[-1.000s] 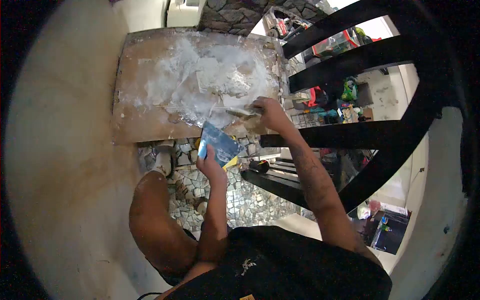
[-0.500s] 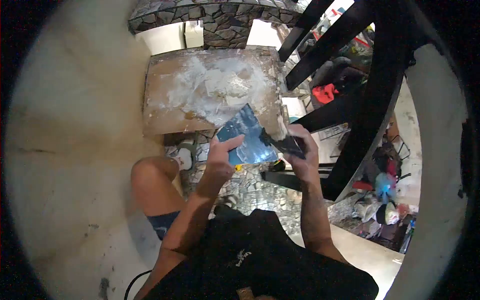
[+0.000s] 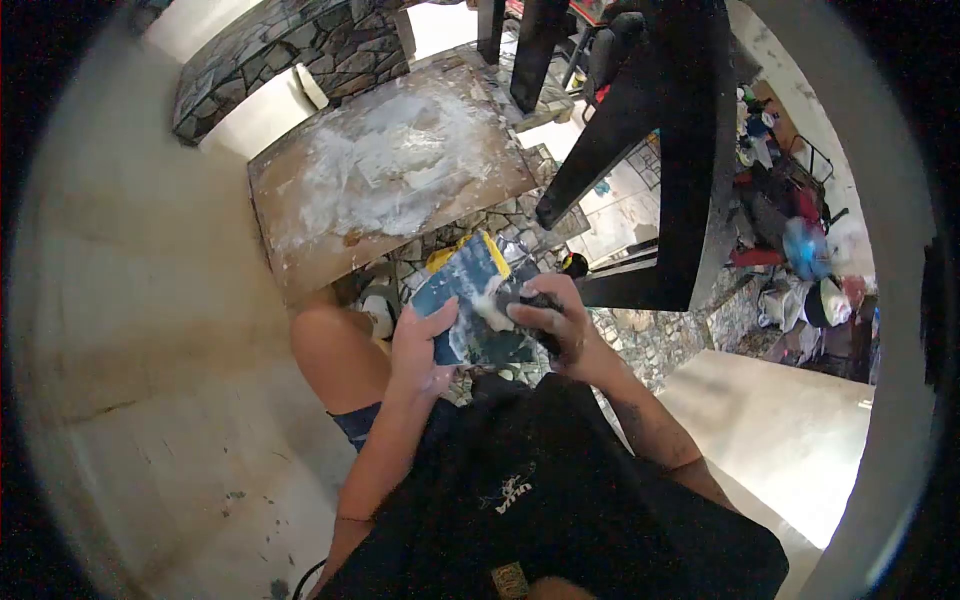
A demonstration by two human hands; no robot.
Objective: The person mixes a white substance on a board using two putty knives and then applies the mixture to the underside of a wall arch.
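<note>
My left hand (image 3: 415, 345) grips a blue flat plate (image 3: 452, 292) by its near left edge, thumb on top. White smears streak the plate's face. My right hand (image 3: 568, 325) is closed around the dark handle of a putty knife (image 3: 540, 305), whose blade end is over the right part of the plate. A lump of white putty (image 3: 490, 305) sits there between the knife and the plate. Beyond both hands, a brown board (image 3: 290, 262) has wet white putty (image 3: 400, 160) spread over its middle.
Black slanted railing posts (image 3: 690, 150) stand close on my right. A plain wall (image 3: 150, 320) runs along my left. Stone-patterned flooring (image 3: 640, 365) lies below, with something yellow (image 3: 440, 258) behind the plate. Mixed clutter (image 3: 800, 250) fills the area past the railing.
My view has turned, so the board appears tilted and farther left. Both hands are nearer my body, and the knife has come over the plate with white putty now on it.
</note>
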